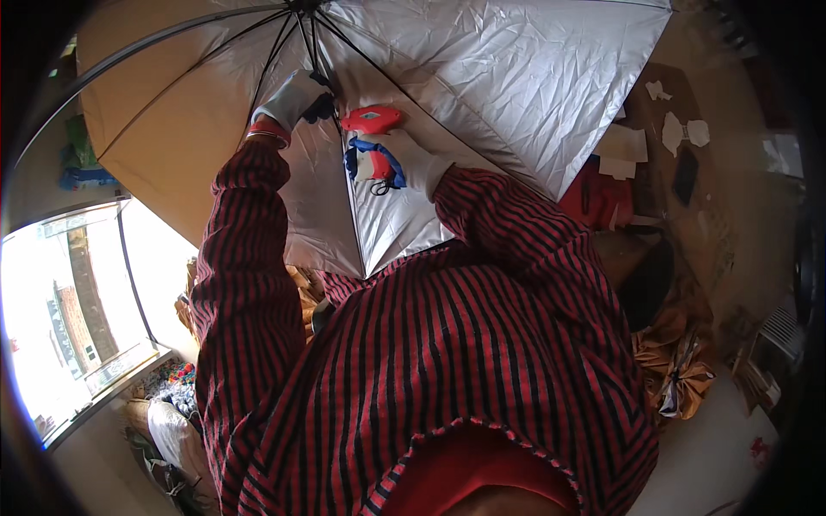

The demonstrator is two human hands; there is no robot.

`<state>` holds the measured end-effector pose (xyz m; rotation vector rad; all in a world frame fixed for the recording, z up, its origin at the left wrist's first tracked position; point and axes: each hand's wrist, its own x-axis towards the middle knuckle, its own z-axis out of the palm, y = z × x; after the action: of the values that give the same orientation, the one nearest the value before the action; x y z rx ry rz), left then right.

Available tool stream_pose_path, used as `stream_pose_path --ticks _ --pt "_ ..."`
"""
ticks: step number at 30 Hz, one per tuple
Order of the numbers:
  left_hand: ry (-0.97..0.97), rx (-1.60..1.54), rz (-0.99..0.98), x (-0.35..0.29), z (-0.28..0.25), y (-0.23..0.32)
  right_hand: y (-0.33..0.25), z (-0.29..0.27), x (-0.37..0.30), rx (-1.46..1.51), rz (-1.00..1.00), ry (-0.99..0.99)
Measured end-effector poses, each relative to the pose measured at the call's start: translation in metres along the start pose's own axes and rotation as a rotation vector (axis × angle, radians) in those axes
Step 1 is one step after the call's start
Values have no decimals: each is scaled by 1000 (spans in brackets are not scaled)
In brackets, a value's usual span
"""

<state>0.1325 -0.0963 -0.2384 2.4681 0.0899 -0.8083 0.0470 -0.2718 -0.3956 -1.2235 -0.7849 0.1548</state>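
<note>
An opened umbrella point(533, 77) with a silvery inside and dark ribs fills the upper part of the view, its inner side toward me. My left hand point(297, 99), in a white glove with dark blue fingertips, is closed at a dark rib below the umbrella's hub. To its right my right hand point(396, 163), gloved in white and blue, grips a red hand tool point(372, 119). The tool has a small pale window or opening near its top and a black cord loop below. Its exact kind is unclear, and the glove covers its middle.
A bright window point(86, 301) lies at the left, with bundled things beneath it. At the right are a red bag-like item point(596, 199), paper scraps point(621, 153), a dark flat phone-like object point(685, 176) and folded brown-orange umbrella cloth point(680, 374).
</note>
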Motion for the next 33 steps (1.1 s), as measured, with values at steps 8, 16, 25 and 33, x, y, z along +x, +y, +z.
stream_pose_path --ticks 8,16,25,33 --pt "30 83 85 -5 9 10 -29 -3 3 519 621 45" --pt "117 617 139 12 -49 -51 -17 -1 15 198 423 75" --pt "800 525 -141 -67 -8 13 -48 -27 19 54 355 370" --pt "602 219 -45 -8 50 -8 -51 -8 15 157 488 403"
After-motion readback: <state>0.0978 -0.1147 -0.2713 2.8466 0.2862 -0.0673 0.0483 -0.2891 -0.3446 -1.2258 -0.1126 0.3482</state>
